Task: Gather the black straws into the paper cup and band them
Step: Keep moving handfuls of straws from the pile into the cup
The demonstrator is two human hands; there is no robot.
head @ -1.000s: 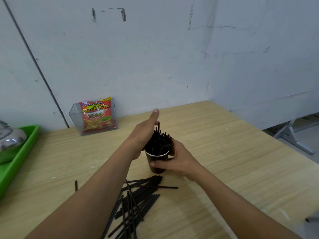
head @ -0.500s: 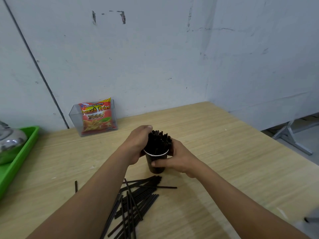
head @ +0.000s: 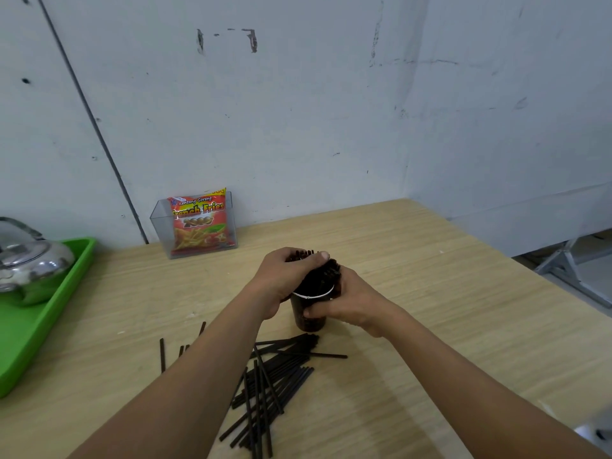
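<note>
The paper cup [head: 306, 323] is stood upright in the middle of the wooden table [head: 447, 309], gripped round its side by the right hand [head: 354, 301], fingers and thumb wrapped on it. The bunch of black straws [head: 328, 274] packed in it is clasped from above by the left hand [head: 284, 276], fingers curled over the tips. Plenty of loose straws [head: 271, 389] are scattered just on the near side of the cup, and a green tray [head: 59, 319] with a metal kettle [head: 29, 263] is parked at the left.
</note>
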